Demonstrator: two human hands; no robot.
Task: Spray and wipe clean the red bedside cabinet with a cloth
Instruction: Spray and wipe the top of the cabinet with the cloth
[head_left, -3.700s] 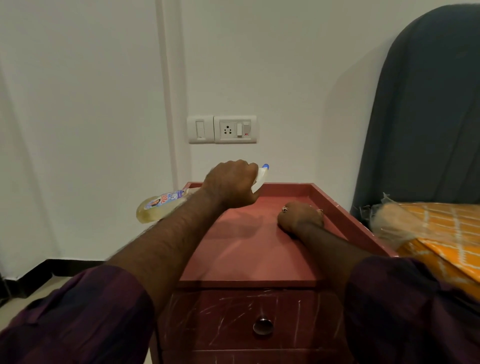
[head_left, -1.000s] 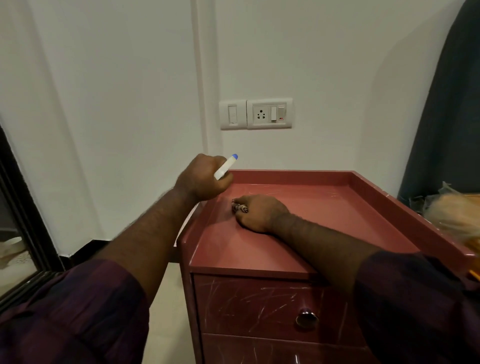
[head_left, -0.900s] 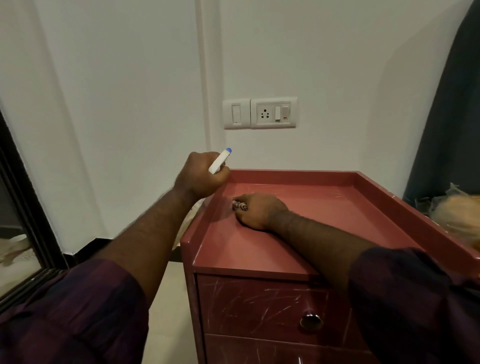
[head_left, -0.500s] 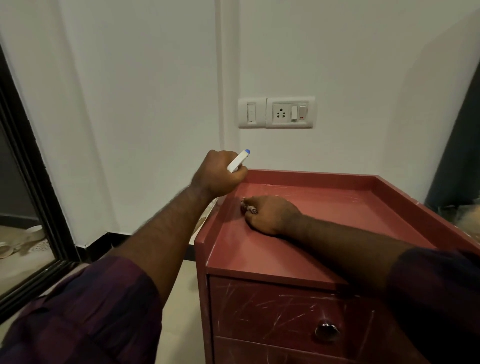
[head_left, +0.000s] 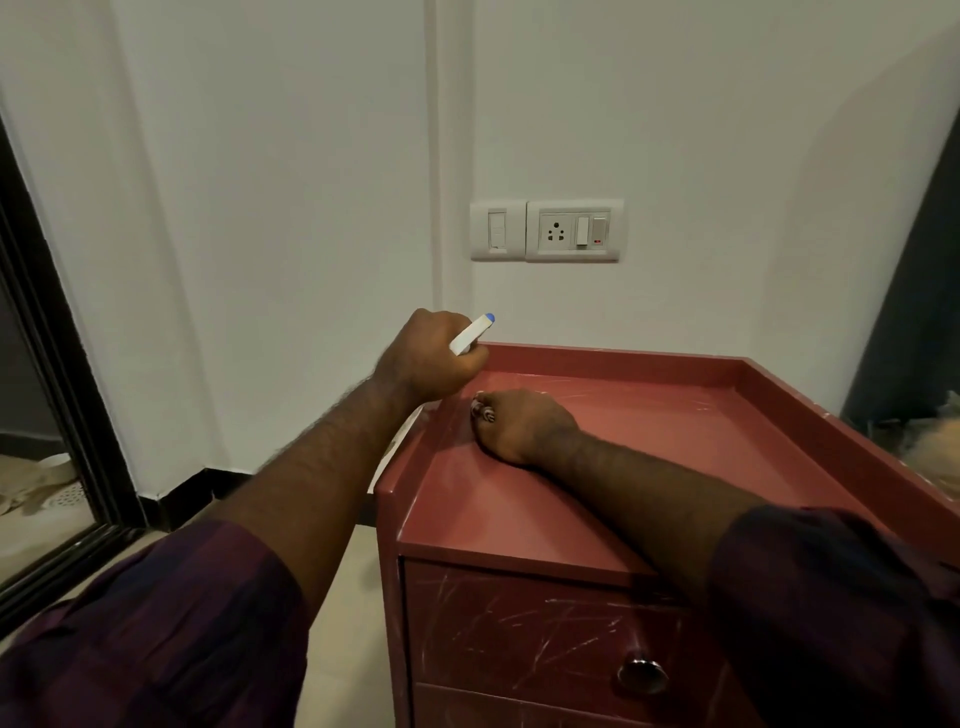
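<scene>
This looks like the wiping step. The right hand (head_left: 524, 426) sits with fingers curled under on the red cabinet (head_left: 649, 467), near the top's 10 o'clock corner (a striped bit (head_left: 483, 412) peeks out; I cannot tell what it holds). At its 11 o'clock, the left hand (head_left: 426, 364) grips the spray bottle (head_left: 470, 336). Next, I think, it should rub toward 3 o'clock.
</scene>
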